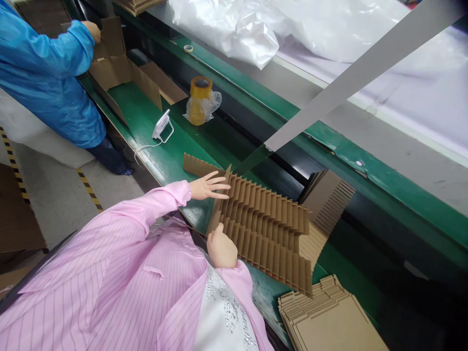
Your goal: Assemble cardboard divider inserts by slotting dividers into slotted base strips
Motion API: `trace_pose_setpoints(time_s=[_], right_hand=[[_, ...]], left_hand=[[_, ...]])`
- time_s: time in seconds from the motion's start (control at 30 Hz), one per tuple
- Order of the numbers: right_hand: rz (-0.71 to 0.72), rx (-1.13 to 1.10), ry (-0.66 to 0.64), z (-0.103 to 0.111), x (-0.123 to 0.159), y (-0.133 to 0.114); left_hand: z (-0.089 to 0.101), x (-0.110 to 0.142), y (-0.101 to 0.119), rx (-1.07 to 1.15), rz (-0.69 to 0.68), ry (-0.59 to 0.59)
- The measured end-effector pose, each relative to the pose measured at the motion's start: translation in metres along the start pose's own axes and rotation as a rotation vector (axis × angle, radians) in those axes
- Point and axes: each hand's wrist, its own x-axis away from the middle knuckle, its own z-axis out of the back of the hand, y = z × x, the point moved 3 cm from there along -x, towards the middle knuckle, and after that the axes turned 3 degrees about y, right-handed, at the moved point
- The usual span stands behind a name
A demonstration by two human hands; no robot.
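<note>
Beside wide left grip (209, 187) | cardboard divider (268, 219) | right grip (222, 247) curled at edge, hold unclear

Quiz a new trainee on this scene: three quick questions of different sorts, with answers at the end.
1. True or false: the left hand has its fingers spread.
2. Multiple choice: what colour is the upper tape roll?
A) Blue
B) Yellow
C) Black
3. Short answer: what material is the slotted grid in front of the right hand made of?

Key: 1. True. 2. B. 3. Cardboard.
</note>
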Motion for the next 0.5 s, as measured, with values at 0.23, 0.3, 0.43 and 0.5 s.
trace_pose_setpoints(time_s=[0.23, 0.3, 0.43, 0.5], right_hand=[[-0.012, -0.002, -0.022, -0.002, -0.003, 0.002], [-0.003, -0.040, 0.029, 0.001, 0.003, 0.006], [0.004, -0.283, 0.224, 0.007, 0.017, 0.031], [-0.040, -0.487, 0.383, 0.004, 0.021, 0.062]], left_hand=[[-0.022, 0.017, 0.007, -0.031, 0.068, -0.120], [-0.024, 0.019, 0.008, -0.053, 0.113, -0.147], [-0.027, 0.022, 0.003, -0.055, 0.153, -0.190], [-0.028, 0.024, -0.003, -0.043, 0.153, -0.198]])
